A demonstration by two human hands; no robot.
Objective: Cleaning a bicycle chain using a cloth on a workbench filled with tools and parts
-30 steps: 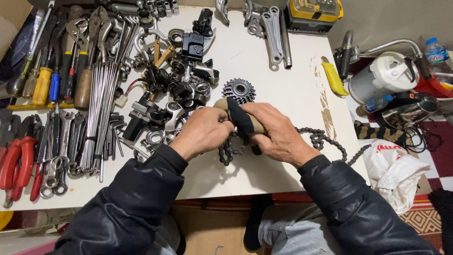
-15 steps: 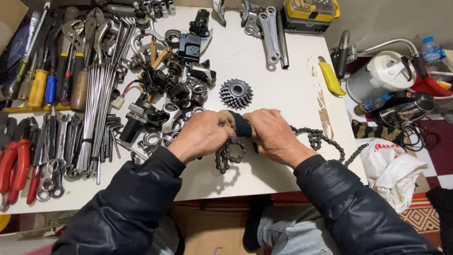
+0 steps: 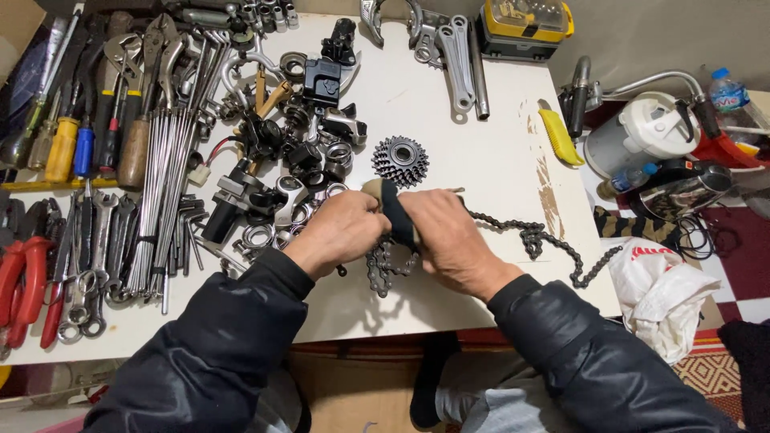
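Chain: a dark, greasy steel bicycle chain (image 3: pixel 525 236) trails across the white worktable (image 3: pixel 481 144), bunched in loops under the hands.
Tool: a tan-handled tool with a black grip (image 3: pixel 393 212) stands between both hands, above the loops.
Left hand: the left hand (image 3: pixel 341 232) is curled closed on the tool and chain.
Right hand: the right hand (image 3: pixel 453 240) has its fingers folded around the black grip.
Nearby: a silver toothed sprocket cluster (image 3: pixel 399 160) lies just beyond the hands.

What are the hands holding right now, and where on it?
Both hands, left hand and right hand, grip a bicycle chain at its bunched near end, with a tan-and-black brush handle between them. The rest of the chain trails across the white table.
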